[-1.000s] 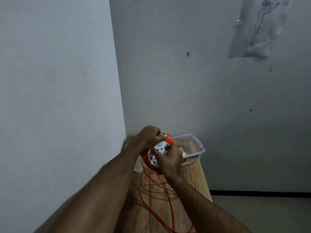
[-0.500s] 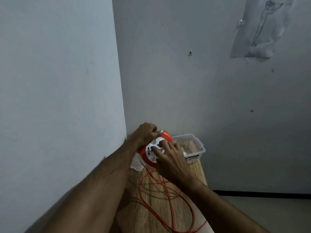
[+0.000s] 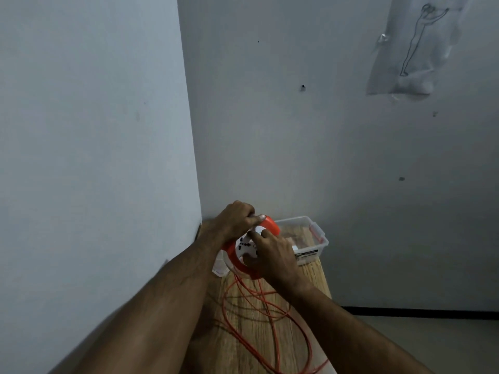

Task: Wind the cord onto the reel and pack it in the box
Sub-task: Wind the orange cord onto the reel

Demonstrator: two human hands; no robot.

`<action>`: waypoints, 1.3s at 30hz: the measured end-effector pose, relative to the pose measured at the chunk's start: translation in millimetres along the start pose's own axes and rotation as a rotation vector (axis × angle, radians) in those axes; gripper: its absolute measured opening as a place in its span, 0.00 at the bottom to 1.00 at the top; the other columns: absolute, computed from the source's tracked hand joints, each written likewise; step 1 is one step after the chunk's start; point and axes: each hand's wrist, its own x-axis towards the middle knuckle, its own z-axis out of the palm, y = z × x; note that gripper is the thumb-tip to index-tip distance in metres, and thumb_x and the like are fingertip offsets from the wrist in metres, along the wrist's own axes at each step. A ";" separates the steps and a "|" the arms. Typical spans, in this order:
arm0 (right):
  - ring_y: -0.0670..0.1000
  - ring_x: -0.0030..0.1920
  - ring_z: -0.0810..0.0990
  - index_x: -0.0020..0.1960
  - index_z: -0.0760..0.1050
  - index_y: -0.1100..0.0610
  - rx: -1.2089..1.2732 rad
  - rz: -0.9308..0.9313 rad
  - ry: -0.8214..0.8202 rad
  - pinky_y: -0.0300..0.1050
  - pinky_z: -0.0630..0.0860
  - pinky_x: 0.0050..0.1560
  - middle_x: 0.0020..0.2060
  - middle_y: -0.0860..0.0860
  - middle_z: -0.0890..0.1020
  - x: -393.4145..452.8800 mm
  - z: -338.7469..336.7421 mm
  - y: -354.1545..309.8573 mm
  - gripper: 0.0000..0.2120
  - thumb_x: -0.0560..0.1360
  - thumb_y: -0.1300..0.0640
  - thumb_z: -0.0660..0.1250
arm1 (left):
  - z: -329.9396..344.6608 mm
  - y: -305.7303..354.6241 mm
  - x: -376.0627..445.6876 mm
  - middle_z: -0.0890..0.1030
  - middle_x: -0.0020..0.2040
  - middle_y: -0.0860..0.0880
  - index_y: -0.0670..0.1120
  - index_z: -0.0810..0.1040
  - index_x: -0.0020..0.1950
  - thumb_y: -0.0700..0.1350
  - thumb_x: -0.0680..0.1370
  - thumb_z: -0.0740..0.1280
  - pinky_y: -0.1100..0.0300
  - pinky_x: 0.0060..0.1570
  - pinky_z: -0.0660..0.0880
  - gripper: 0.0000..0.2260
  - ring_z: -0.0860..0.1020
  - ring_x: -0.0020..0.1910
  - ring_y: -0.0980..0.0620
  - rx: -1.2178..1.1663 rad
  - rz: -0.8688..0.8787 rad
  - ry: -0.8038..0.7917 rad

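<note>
Lower centre of the frame: the reel (image 3: 271, 226), orange rim with a white socket face, is held on edge over the far end of the wooden table (image 3: 316, 279). The left hand (image 3: 232, 220) grips the top of the rim, fingers curled over it and thumb along the orange edge. The right hand (image 3: 272, 255) lies on the white face with fingers spread; whether it pinches a knob cannot be told.

The cord (image 3: 270, 317) trails below in loose orange loops across the table, mostly unwound. The clear box (image 3: 321, 240) sits just behind the reel, open.

Judgement: the reel is rigid, light plastic, best steadied by rim or hub. The cord looks thin, limp and springy, and is likely to snag, so it should be guided with light tension.
</note>
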 end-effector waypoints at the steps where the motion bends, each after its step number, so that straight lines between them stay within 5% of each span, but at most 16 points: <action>1: 0.54 0.55 0.84 0.67 0.76 0.55 0.080 0.085 0.008 0.47 0.81 0.56 0.58 0.53 0.83 0.5 0.4 -2.4 0.25 0.74 0.47 0.75 | -0.7 0.1 0.1 0.80 0.34 0.47 0.45 0.78 0.37 0.58 0.80 0.65 0.52 0.41 0.78 0.20 0.79 0.35 0.50 -0.007 -0.007 0.006; 7: 0.47 0.46 0.82 0.59 0.71 0.54 0.527 0.636 0.197 0.40 0.80 0.43 0.47 0.47 0.81 4.1 11.2 -18.4 0.26 0.70 0.44 0.78 | -1.4 7.3 3.1 0.79 0.33 0.45 0.42 0.77 0.36 0.59 0.79 0.64 0.51 0.36 0.75 0.22 0.78 0.33 0.47 0.052 0.036 0.032; 10: 0.50 0.44 0.85 0.56 0.74 0.57 0.733 0.901 0.256 0.48 0.84 0.43 0.43 0.50 0.83 9.2 22.6 -25.7 0.25 0.70 0.42 0.77 | 1.7 7.5 2.4 0.80 0.34 0.45 0.42 0.79 0.37 0.61 0.78 0.63 0.47 0.40 0.79 0.23 0.79 0.34 0.47 0.073 0.036 0.013; 13: 0.56 0.49 0.86 0.60 0.77 0.60 0.957 1.185 0.310 0.57 0.85 0.51 0.51 0.55 0.85 18.4 17.7 -30.1 0.24 0.74 0.45 0.76 | 5.2 10.9 0.2 0.81 0.36 0.44 0.41 0.80 0.39 0.59 0.79 0.63 0.48 0.42 0.80 0.22 0.80 0.35 0.47 0.048 0.024 0.006; 17: 0.57 0.45 0.86 0.64 0.74 0.60 1.246 1.372 0.310 0.54 0.85 0.46 0.54 0.58 0.83 24.4 2.0 -29.8 0.24 0.74 0.51 0.77 | 6.4 13.0 1.4 0.81 0.36 0.44 0.41 0.79 0.40 0.57 0.80 0.64 0.49 0.42 0.79 0.21 0.79 0.36 0.47 0.048 0.022 0.003; 20: 0.52 0.41 0.87 0.54 0.76 0.58 0.966 1.077 0.255 0.51 0.85 0.47 0.45 0.53 0.84 14.6 -3.0 -29.5 0.11 0.77 0.54 0.73 | 4.9 9.5 1.2 0.80 0.35 0.43 0.40 0.79 0.39 0.56 0.81 0.64 0.49 0.41 0.78 0.21 0.79 0.35 0.46 -0.018 0.000 0.019; 23: 0.48 0.46 0.82 0.54 0.77 0.55 0.305 0.309 0.317 0.42 0.81 0.49 0.47 0.49 0.82 -5.7 -8.8 -18.6 0.09 0.75 0.58 0.73 | 2.6 5.7 1.9 0.80 0.35 0.44 0.41 0.79 0.39 0.56 0.81 0.64 0.50 0.41 0.78 0.21 0.79 0.35 0.45 -0.054 -0.007 0.026; 26: 0.57 0.63 0.78 0.64 0.76 0.54 -0.143 -0.159 0.094 0.62 0.76 0.64 0.62 0.56 0.79 -13.1 0.6 0.6 0.23 0.72 0.51 0.77 | 1.4 4.9 3.0 0.82 0.38 0.44 0.41 0.80 0.41 0.57 0.81 0.63 0.51 0.44 0.80 0.21 0.80 0.37 0.48 -0.051 -0.005 0.024; 31: 0.59 0.71 0.70 0.71 0.70 0.50 -0.277 -0.299 -0.136 0.69 0.66 0.71 0.70 0.57 0.71 -8.6 -7.1 14.9 0.36 0.67 0.48 0.81 | 3.5 5.0 0.8 0.80 0.35 0.47 0.46 0.77 0.37 0.56 0.81 0.64 0.55 0.39 0.75 0.18 0.79 0.35 0.50 -0.046 -0.008 -0.004; 39: 0.59 0.74 0.69 0.66 0.77 0.47 -0.317 -0.365 -0.177 0.69 0.66 0.71 0.72 0.56 0.69 -8.5 -10.3 22.6 0.27 0.70 0.45 0.79 | 3.6 7.9 -3.3 0.77 0.34 0.51 0.50 0.75 0.36 0.55 0.80 0.65 0.61 0.36 0.68 0.15 0.77 0.34 0.53 -0.029 -0.002 -0.036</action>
